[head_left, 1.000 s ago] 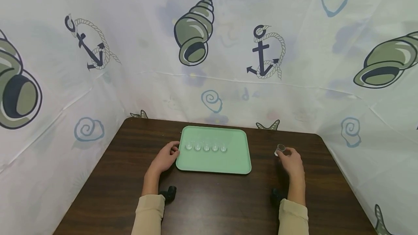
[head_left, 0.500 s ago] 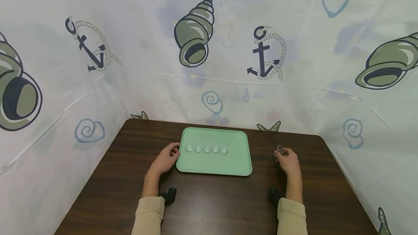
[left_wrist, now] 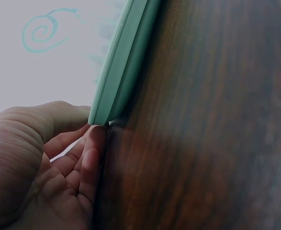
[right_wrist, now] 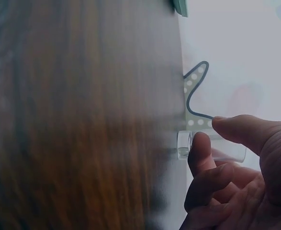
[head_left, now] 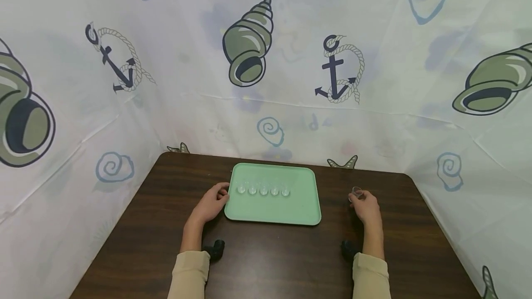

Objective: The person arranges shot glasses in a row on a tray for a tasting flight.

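Observation:
My left hand (head_left: 210,204) is at the left edge of a light green tray (head_left: 270,212). In the left wrist view the thumb lies over the tray's rim (left_wrist: 115,72) and curled fingers press under it. Several small clear shot glasses (head_left: 263,190) stand in a row across the tray. To the right of the tray, my right hand (head_left: 365,207) grips another clear shot glass (head_left: 356,191) between thumb and fingers. In the right wrist view its thick base (right_wrist: 183,144) shows past the fingers, close to the tabletop; whether it touches, I cannot tell.
The dark brown wooden table (head_left: 266,262) bears the tray near its back edge. Behind and beside it hangs a white cloth (head_left: 183,59) printed with shells, anchors and starfish. A black device sits at each wrist, below the palms.
My right hand has shifted slightly left with the shot glass still in its grip. The left hand stays at the tray's edge, and the row of glasses stands as before.

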Tool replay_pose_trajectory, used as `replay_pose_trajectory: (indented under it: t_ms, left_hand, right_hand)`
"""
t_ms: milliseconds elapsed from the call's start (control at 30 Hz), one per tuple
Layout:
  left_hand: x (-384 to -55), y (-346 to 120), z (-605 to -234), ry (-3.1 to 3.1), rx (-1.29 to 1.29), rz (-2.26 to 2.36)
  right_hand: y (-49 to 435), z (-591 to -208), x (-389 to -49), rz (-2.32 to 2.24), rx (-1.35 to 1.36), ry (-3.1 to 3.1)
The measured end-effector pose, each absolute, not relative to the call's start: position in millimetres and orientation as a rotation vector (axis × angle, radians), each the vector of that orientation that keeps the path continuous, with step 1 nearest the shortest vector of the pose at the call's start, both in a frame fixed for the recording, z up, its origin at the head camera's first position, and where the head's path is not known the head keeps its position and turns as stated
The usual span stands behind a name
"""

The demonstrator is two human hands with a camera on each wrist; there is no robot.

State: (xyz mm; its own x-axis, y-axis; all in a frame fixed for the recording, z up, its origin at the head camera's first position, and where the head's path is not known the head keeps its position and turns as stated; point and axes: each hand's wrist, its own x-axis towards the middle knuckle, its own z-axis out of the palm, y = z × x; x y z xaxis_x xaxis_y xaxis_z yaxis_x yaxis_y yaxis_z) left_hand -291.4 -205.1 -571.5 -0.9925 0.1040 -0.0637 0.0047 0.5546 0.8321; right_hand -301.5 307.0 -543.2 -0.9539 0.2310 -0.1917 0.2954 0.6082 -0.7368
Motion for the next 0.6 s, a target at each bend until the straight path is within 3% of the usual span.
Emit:
replay_pose_trajectory:
  t_ms: [600]
  left_hand:
    - [-289.7,-204.7,-569.5,2.685,0.098,1.420]
  right_hand:
    - [307.5,-543.8,-298.5,-1.307,0.452,2.768]
